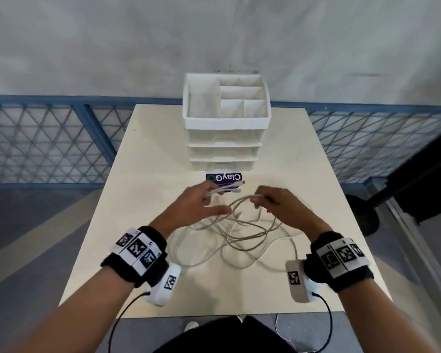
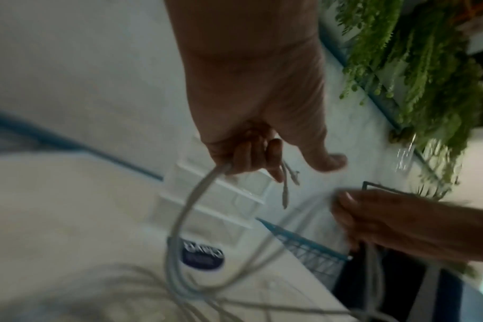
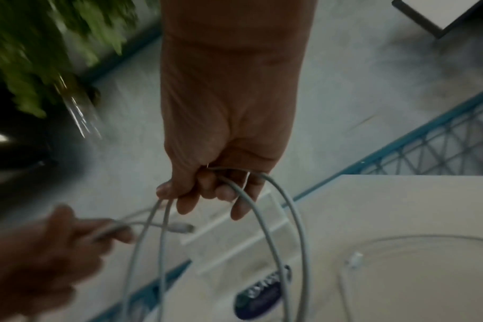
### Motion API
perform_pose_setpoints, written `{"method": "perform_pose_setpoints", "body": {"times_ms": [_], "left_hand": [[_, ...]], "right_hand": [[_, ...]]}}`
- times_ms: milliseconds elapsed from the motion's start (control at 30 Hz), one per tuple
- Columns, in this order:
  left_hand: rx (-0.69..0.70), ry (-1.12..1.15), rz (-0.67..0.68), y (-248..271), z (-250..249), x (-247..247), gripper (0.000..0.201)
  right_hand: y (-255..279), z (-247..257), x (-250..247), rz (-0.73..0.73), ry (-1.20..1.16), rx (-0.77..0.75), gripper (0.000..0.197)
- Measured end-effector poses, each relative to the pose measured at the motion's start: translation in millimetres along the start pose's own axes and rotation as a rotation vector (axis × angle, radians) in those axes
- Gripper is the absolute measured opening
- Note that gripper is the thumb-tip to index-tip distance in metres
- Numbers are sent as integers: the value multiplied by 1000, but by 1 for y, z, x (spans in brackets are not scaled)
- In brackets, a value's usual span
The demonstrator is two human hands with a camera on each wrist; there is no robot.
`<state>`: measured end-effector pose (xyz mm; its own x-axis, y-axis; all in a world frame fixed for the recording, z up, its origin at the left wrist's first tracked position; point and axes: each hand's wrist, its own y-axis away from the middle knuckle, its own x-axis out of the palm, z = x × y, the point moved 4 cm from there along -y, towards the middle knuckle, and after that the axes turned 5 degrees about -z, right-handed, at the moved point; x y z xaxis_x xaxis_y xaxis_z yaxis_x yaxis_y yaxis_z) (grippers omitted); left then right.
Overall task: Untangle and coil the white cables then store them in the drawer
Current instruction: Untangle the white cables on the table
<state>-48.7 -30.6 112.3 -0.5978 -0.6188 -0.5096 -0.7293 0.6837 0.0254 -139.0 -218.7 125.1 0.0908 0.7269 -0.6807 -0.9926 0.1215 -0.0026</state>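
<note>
A tangle of white cables (image 1: 239,233) lies in loose loops on the cream table (image 1: 143,154) in front of me. My left hand (image 1: 204,200) is raised above the tangle and grips cable ends (image 2: 286,187), with their plugs sticking out past the fingers. My right hand (image 1: 262,200) holds several cable strands (image 3: 262,209) looped over its curled fingers. The two hands hover close together, about a hand's width apart. A white drawer unit (image 1: 224,138) stands at the table's far middle with its drawers shut.
An open divided tray (image 1: 227,100) tops the drawer unit. A dark blue label (image 1: 224,179) lies flat just in front of the unit. Blue mesh fencing (image 1: 49,138) runs behind the table. A dark stand (image 1: 364,215) sits off the right edge.
</note>
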Motion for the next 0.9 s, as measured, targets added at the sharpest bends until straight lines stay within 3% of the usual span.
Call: {"method": "perform_pose_setpoints", "body": {"times_ms": [67, 133, 233, 300, 400, 500, 633, 733, 833, 900], "left_hand": [[-6, -13, 8, -3, -3, 12, 32], [-2, -12, 27, -3, 5, 18, 10], [-6, -40, 45, 5, 17, 9, 20], [-4, -88, 39, 11, 20, -6, 16], [21, -76, -38, 17, 10, -33, 22], [64, 46, -192, 17, -19, -59, 17], [136, 51, -389, 12, -49, -90, 18], [184, 100, -479, 12, -58, -103, 18], [115, 58, -557, 9, -40, -112, 18], [-10, -142, -520, 7, -17, -115, 18]], "right_hand": [[1, 21, 2, 15, -75, -32, 24], [6, 22, 8, 56, -107, -31, 17], [18, -7, 17, 82, -125, 65, 23], [27, -33, 24, 103, -196, 171, 24], [34, -59, 29, 92, -181, 226, 21], [25, -65, 29, 65, -82, 190, 18], [3, -57, 11, -119, -25, 69, 5], [-10, -58, -3, -227, 147, -8, 7], [-14, -55, -19, -359, 188, 7, 11], [-14, -41, -35, -427, 119, 8, 15]]}}
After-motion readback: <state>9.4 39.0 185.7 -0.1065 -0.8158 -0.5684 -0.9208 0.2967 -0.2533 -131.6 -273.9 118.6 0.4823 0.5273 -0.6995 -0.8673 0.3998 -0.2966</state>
